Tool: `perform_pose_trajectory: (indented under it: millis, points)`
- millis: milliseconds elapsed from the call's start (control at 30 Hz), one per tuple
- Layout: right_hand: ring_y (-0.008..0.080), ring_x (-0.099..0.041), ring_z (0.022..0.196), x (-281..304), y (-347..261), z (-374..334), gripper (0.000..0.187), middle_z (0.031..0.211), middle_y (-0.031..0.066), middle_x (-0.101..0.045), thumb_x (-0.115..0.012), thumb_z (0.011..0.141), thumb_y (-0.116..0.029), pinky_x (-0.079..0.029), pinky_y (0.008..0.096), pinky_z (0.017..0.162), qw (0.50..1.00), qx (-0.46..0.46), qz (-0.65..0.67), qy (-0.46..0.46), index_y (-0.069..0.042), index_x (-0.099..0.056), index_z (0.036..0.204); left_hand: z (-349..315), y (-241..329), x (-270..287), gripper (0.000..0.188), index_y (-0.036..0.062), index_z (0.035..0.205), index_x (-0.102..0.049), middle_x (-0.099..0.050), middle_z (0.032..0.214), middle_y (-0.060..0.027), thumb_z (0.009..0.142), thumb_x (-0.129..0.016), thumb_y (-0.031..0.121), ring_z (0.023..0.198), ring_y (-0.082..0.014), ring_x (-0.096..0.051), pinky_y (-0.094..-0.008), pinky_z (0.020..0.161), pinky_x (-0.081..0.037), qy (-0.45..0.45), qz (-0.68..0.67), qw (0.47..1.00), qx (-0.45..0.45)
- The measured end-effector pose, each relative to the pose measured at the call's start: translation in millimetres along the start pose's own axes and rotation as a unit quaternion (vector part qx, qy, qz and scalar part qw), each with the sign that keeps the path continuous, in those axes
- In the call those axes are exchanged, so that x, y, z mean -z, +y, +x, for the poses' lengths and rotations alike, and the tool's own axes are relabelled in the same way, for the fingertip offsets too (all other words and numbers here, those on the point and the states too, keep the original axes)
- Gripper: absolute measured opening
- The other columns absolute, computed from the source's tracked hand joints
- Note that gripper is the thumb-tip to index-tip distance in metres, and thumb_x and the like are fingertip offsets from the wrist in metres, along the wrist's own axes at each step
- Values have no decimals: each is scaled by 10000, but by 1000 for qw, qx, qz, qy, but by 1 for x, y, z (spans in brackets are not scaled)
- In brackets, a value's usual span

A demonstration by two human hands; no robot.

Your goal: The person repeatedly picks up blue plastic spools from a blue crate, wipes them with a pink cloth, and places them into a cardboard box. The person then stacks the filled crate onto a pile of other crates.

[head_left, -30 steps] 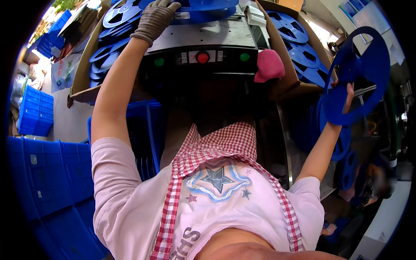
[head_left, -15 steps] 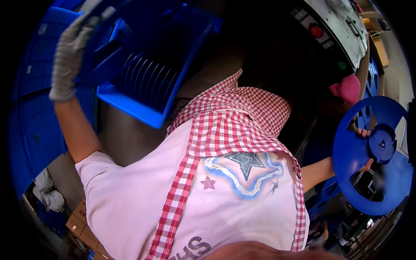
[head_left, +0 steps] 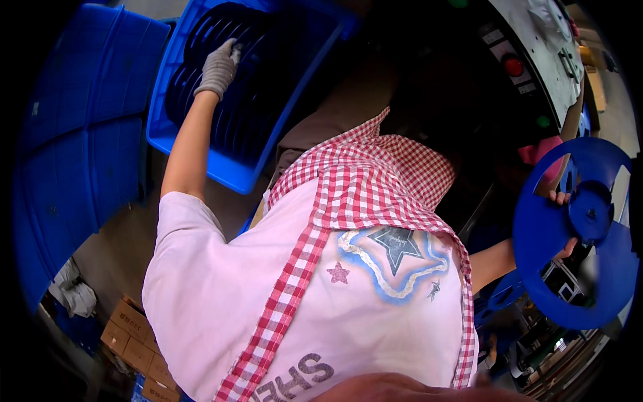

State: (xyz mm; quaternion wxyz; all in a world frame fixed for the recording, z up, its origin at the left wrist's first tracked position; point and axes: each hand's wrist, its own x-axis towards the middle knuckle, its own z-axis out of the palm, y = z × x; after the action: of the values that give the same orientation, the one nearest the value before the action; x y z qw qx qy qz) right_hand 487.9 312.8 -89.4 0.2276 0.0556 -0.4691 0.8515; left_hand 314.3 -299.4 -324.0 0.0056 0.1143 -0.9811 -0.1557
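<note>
My left hand, in a grey knit glove, reaches into a blue plastic crate at the upper left. Dark blue reel flanges stand on edge there in rows. The gloved fingers are bunched at the rim of one flange, their tips partly lost in shadow. At the right, my bare right hand grips a large blue plastic reel flange with wide cut-outs and a raised round hub. Thumb and fingers show through its openings near the hub; the rest of the hand is behind it.
Stacked blue crates line the left side. Cardboard boxes lie at the lower left. At the upper right stands a machine with a red button and a pale top. More blue flanges are behind my right arm.
My left hand has moved right and inward, from the crate's outer side to the flanges inside it. My right hand keeps its grip on its flange, which has barely shifted.
</note>
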Motion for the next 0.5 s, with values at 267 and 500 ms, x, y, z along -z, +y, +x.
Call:
perform_pose_trajectory:
  millis: [267,500]
  points:
    - [284,-505,997,10,0,-22,611,1062,202,-496,-556,877,-381,-408,383,934,996,53,50,56,68,-369,1246,8,171,170,330,115,1198,-586,-609,1104,-153,869,-607,109,1018,-315,-592,-418,875,-502,191,-128,909,-347]
    - [292,-521,1011,-8,-5,-37,676,1077,203,-513,-567,876,-364,-445,397,933,994,70,81,6,52,-302,1338,149,291,210,399,91,1215,-564,-612,1119,-165,819,-612,87,1045,-332,-591,-429,938,-451,317,111,835,-436]
